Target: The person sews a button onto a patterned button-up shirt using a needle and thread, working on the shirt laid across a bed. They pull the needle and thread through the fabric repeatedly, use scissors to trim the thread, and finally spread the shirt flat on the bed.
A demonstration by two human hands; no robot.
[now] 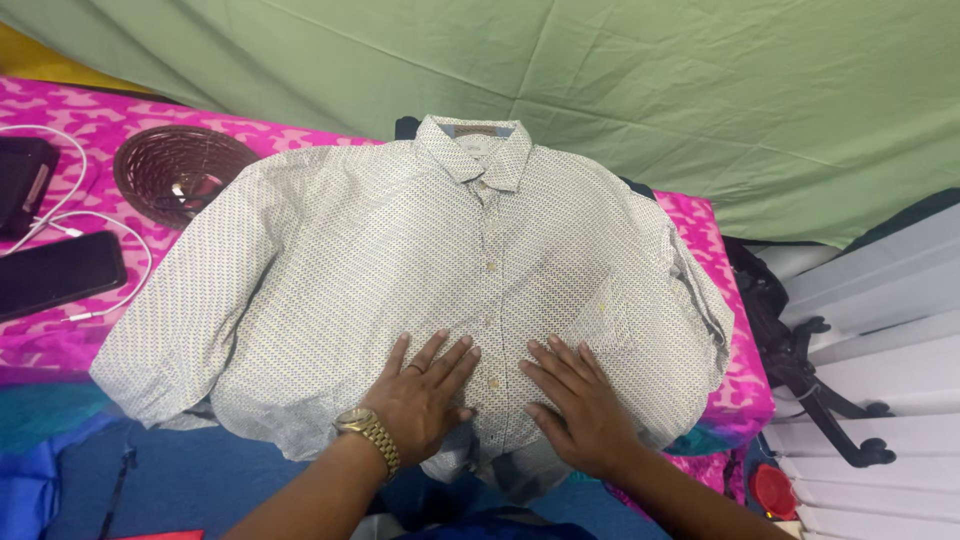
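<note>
Your left hand (418,395) and right hand (575,405) lie flat, fingers spread (gripping nothing), on the shirt (440,290), whose collar points straight away from them.

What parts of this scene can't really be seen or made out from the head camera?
- Table under the shirt: covered by the shirt.
- Shirt's lower hem: hidden under the left hand and right hand.
- Brown basket contents: too small and dark to identify.
- Black phone: cut off by the left edge.
- Red item at lower right: partly hidden, unclear.
</note>
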